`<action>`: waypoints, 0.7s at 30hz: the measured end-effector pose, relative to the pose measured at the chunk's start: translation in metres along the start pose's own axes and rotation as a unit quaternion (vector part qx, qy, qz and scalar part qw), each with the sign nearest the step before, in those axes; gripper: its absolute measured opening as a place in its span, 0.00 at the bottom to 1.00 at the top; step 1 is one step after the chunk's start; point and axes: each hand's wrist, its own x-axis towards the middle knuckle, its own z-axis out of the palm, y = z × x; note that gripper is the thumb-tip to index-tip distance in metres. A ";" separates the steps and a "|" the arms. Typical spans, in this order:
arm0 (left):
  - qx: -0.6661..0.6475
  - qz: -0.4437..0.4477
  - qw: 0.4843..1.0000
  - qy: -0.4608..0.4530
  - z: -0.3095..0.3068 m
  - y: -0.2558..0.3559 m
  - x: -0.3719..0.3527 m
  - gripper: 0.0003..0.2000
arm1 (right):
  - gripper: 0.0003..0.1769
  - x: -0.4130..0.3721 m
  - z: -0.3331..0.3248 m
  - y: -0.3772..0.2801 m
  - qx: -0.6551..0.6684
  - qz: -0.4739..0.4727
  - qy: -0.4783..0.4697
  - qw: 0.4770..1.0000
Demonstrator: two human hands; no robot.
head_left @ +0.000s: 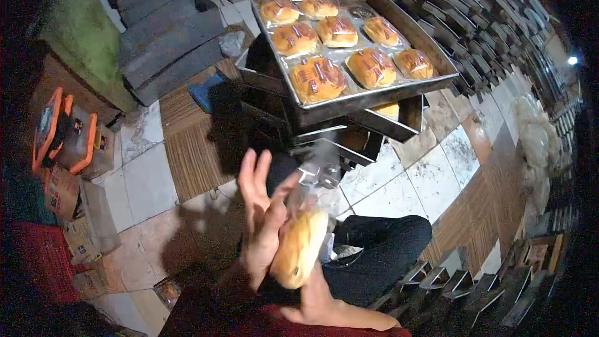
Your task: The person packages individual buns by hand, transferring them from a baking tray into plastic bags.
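A golden bread bun [298,251] is tilted in front of my lap, with clear plastic wrap [319,178] sticking up from its far end. My right hand [317,299] holds the bun from below and behind; its fingers are mostly hidden by the bread. Against the bun's left side is my left hand [263,218], blurred by motion, with two fingers stretched upward and another near the plastic. Beyond my hands, a metal tray [368,97] carries several wrapped buns [318,79] with dark printing on their wrappers.
More trays [393,122] are stacked crookedly under the top one. Orange-edged containers [84,143] and a red crate [43,262] stand at left. My bent leg [380,249] lies on the tiled floor [430,187]. Stacked dark metal pieces [449,299] are at lower right.
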 end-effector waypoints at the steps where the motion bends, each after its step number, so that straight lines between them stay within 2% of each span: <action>1: -0.016 0.049 0.998 -0.024 0.008 0.008 0.004 0.51 | 0.52 -0.002 0.005 0.005 0.032 -0.047 0.010 0.998; 2: 0.014 -0.020 0.995 -0.099 0.018 0.022 -0.005 0.57 | 0.52 -0.001 0.004 0.003 0.031 -0.050 0.004 0.998; 3: 0.225 0.094 0.950 -0.195 0.006 0.008 -0.014 0.57 | 0.52 0.000 0.002 0.001 0.011 -0.054 0.005 0.998; 4: 0.226 0.096 0.951 -0.190 0.002 0.002 -0.029 0.57 | 0.52 0.002 -0.001 0.000 -0.009 -0.058 0.008 0.998; 6: 0.031 -0.033 0.975 -0.218 0.002 -0.014 -0.057 0.60 | 0.53 0.014 -0.013 0.002 -0.053 -0.072 0.013 0.996; 7: -0.068 -0.099 0.966 -0.228 0.002 -0.019 -0.063 0.61 | 0.54 0.019 -0.019 0.002 -0.073 -0.075 0.016 0.994; 8: -0.159 -0.020 0.975 -0.154 0.001 -0.017 -0.053 0.62 | 0.54 0.027 -0.022 0.000 -0.091 -0.079 0.024 0.992; 9: -0.180 -0.048 0.977 -0.105 -0.004 0.006 -0.034 0.62 | 0.55 0.035 -0.024 -0.002 -0.109 -0.083 0.032 0.990; 11: -0.090 -0.034 0.981 -0.169 -0.016 0.016 -0.016 0.52 | 0.56 0.048 -0.028 -0.008 -0.149 -0.089 0.039 0.984; 12: -0.129 -0.110 0.984 -0.043 -0.015 0.008 -0.014 0.44 | 0.52 0.054 -0.028 -0.012 -0.183 -0.059 0.014 0.981; 13: -0.166 -0.184 0.965 0.083 -0.016 -0.003 -0.010 0.37 | 0.48 0.060 -0.029 -0.016 -0.216 -0.030 -0.010 0.976; 14: -0.254 -0.279 0.922 0.085 -0.040 -0.008 -0.002 0.30 | 0.34 0.064 -0.037 -0.026 -0.228 -0.063 -0.038 0.971; 15: -0.209 -0.256 0.936 0.120 -0.034 0.005 0.000 0.31 | 0.34 0.061 -0.036 -0.020 -0.227 -0.063 -0.040 0.971; 17: -0.345 -0.338 0.873 0.073 -0.055 -0.010 -0.001 0.31 | 0.23 0.055 -0.027 0.006 -0.338 -0.139 0.067 0.928; 18: -0.328 -0.352 0.871 0.095 -0.051 -0.010 0.000 0.31 | 0.21 0.066 -0.023 0.023 -0.324 -0.112 0.082 0.936; 19: -0.327 -0.306 0.888 0.108 -0.058 -0.034 0.007 0.29 | 0.18 0.076 -0.019 0.035 -0.309 -0.084 0.098 0.942; 20: -0.306 -0.318 0.894 0.072 -0.072 -0.044 0.013 0.27 | 0.14 0.072 -0.013 0.024 -0.306 -0.096 0.021 0.947; 21: -0.285 -0.327 0.900 0.038 -0.081 -0.046 0.019 0.26 | 0.13 0.064 -0.008 0.001 -0.325 -0.177 -0.007 0.929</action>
